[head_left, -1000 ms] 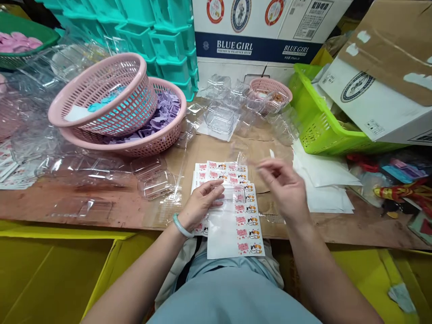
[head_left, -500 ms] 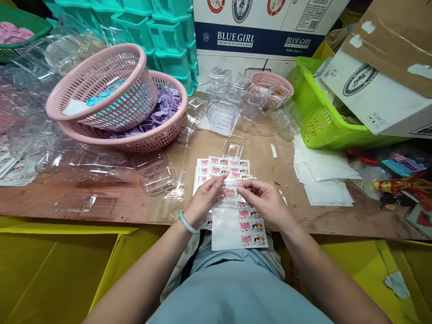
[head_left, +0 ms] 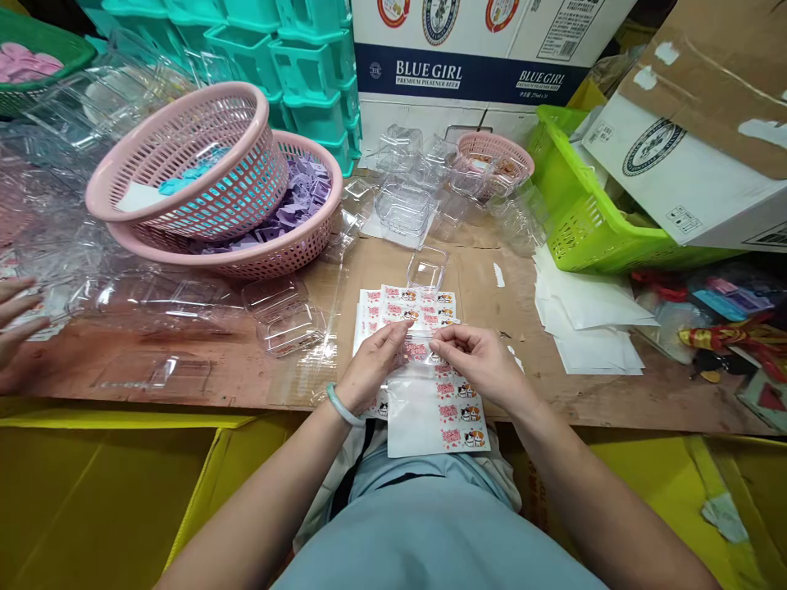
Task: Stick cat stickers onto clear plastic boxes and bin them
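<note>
My left hand point(head_left: 374, 362) and my right hand point(head_left: 483, 360) grip a small clear plastic box point(head_left: 413, 354) from both sides, just above the table's front edge. A label with pink lettering and a cat shows at the box; whether it is stuck on or seen through the plastic I cannot tell. My right thumb and forefinger are pinched at the right end. Under the hands lies a sticker sheet point(head_left: 416, 426), its left part bare and a column of cat labels on its right. More sticker sheets point(head_left: 393, 305) lie just behind, with an open clear box point(head_left: 426, 269) at their far edge.
Pink baskets point(head_left: 295, 260) with purple and blue pieces stand at left, near loose clear boxes point(head_left: 288, 324). Another person's hand point(head_left: 15, 315) is at the left edge. White paper sheets point(head_left: 590, 328) and a green basket point(head_left: 590, 221) are at right; a beer carton point(head_left: 455, 74) stands behind.
Another person's hand has come into view at the left edge. My two hands and the clear box have hardly moved.
</note>
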`<state>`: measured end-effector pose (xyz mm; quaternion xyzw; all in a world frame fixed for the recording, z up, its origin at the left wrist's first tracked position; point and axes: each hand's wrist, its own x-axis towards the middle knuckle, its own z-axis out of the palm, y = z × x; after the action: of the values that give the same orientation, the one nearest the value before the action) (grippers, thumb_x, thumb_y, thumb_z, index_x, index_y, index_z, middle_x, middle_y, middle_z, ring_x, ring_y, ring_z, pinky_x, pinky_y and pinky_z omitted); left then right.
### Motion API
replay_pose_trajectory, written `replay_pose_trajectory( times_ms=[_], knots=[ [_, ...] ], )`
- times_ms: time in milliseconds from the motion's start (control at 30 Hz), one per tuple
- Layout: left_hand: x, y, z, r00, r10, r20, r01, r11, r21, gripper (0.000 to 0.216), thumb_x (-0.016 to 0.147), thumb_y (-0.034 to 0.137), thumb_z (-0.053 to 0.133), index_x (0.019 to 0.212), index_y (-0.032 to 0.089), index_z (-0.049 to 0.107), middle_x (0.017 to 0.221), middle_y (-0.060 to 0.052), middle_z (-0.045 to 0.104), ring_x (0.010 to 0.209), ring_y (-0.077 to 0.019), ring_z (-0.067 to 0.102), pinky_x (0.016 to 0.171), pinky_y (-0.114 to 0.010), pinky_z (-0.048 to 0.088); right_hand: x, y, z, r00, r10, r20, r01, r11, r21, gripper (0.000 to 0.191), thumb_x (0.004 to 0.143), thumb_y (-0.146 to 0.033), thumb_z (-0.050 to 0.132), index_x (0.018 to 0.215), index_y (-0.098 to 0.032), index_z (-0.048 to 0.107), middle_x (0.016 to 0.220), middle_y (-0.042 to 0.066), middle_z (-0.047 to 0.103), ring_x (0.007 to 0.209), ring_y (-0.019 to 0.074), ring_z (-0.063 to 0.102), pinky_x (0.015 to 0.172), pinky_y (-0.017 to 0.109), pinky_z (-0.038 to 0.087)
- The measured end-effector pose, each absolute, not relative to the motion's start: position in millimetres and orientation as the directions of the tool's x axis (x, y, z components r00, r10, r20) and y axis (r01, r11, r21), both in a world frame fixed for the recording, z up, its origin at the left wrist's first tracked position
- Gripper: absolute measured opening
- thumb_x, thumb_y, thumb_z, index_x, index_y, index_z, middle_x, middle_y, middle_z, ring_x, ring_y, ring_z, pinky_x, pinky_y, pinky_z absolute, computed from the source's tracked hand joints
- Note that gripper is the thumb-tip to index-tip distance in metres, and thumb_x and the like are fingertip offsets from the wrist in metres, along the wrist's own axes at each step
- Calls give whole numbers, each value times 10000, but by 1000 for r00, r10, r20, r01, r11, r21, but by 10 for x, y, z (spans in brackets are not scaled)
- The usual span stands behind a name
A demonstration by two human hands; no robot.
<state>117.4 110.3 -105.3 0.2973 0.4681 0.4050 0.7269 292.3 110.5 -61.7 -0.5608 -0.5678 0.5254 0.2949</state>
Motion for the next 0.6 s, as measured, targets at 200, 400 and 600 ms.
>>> replay_pose_trajectory(
  times_ms=[200,400,600],
  knots=[
    [1166,1105,-1081,243,870,-429,-292,488,823,482,781,564,633,1150,256,671,1103,-23,534,835,-91,497,786,-233,442,2921,1116,-608,-197,945,-262,367,-176,-913,327,785,-471,635,796,-145,666,646,-11,547,551,95,425,494,219,306],
    [1172,1107,-1098,238,875,-421,-286,477,831,467,785,560,629,1135,254,679,1121,-27,535,867,-100,492,769,-216,442,2941,1136,-624,-193,950,-246,442,-140,-886,272,798,-425,606,768,-159,655,642,-15,552,563,105,448,514,224,335],
    [1172,1100,-1122,227,896,-383,-217,430,877,538,737,500,707,1193,221,643,1088,-48,601,871,-127,538,786,-255,453,2847,1099,-542,-168,975,-148,609,-16,-793,181,831,-313,581,707,-188,624,594,-32,547,538,103,466,537,226,344]
  ],
)
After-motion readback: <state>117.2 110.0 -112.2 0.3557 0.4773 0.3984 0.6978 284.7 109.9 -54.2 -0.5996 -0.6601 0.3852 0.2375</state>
